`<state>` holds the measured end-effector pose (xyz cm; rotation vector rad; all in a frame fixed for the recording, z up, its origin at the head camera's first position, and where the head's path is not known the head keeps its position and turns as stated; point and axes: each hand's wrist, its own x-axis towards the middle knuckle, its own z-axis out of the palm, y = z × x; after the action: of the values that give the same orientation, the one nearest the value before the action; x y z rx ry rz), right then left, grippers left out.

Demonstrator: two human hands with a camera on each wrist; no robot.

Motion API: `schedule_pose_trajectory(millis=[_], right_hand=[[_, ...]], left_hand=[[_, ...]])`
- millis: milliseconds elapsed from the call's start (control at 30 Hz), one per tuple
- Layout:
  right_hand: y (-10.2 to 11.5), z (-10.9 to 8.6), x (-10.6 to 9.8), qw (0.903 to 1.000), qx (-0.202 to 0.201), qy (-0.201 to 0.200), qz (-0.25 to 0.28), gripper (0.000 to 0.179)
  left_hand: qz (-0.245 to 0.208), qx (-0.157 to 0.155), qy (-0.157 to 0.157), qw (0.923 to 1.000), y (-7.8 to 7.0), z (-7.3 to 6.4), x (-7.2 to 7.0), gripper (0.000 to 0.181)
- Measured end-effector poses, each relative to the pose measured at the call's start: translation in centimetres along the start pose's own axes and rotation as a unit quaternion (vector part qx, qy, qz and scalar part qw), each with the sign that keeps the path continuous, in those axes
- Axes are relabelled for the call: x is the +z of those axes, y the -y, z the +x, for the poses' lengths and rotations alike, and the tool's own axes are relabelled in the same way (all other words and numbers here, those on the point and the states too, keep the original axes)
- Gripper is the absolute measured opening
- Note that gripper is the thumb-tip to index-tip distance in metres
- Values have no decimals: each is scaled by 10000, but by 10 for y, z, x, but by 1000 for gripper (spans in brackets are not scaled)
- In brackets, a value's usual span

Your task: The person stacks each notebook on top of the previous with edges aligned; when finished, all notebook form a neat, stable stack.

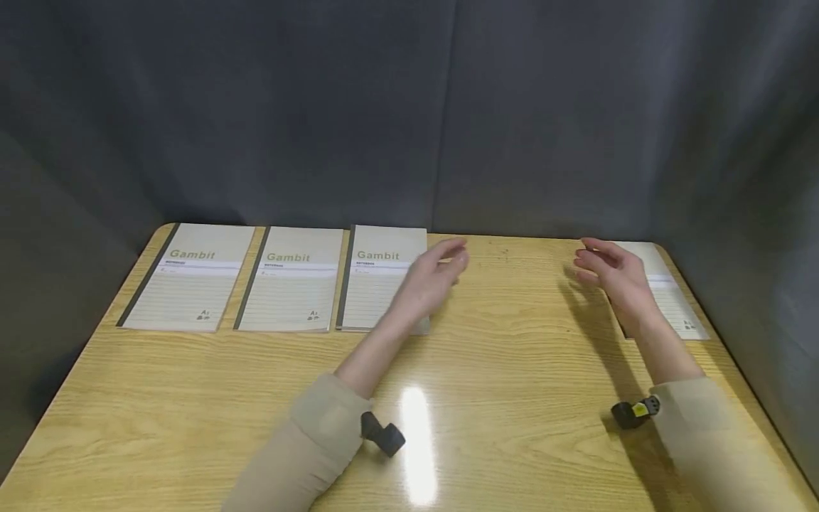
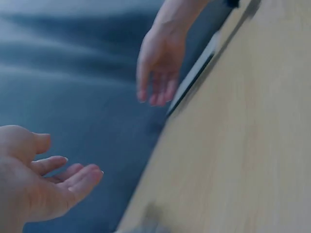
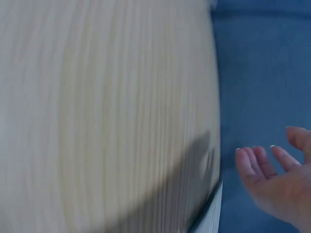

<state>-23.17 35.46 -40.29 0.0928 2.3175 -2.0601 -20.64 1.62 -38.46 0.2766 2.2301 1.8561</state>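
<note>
My left hand (image 1: 430, 281) hovers over the right edge of the third notebook (image 1: 377, 284), its fingers relaxed and holding nothing. In the left wrist view the same left hand (image 2: 43, 179) shows a turned-up palm with loose fingers. My right hand (image 1: 617, 274) is raised in front of the notebook at the far right (image 1: 668, 291), hiding its left part. Its fingers are loosely bent, with nothing between them, as the right hand (image 3: 277, 179) in the right wrist view also shows. Both hands are apart, palms facing each other.
Two more Gambit notebooks, the leftmost (image 1: 185, 284) and its neighbour (image 1: 288, 284), lie in the same row along the back of the wooden table (image 1: 512, 370). A dark curtain (image 1: 384, 114) hangs behind. Each sleeve carries a small black camera (image 1: 384, 434).
</note>
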Motion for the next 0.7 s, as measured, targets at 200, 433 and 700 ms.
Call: schedule_pose_trajectory(millis=[200, 433, 700], right_hand=[[-12, -5, -72, 9904, -37, -586, -1250, 48], [-22, -13, -119, 9216, 612, -847, -3738, 77], [-37, -14, -136, 9207, 947, -540, -3747, 84]], left_hand=[[-1560, -290, 1511, 9757, 3, 29, 87, 55], [-3046, -1131, 1920, 9261, 5, 43, 164, 58], [-4401, -1628, 1141, 8757, 12, 48, 217, 58]])
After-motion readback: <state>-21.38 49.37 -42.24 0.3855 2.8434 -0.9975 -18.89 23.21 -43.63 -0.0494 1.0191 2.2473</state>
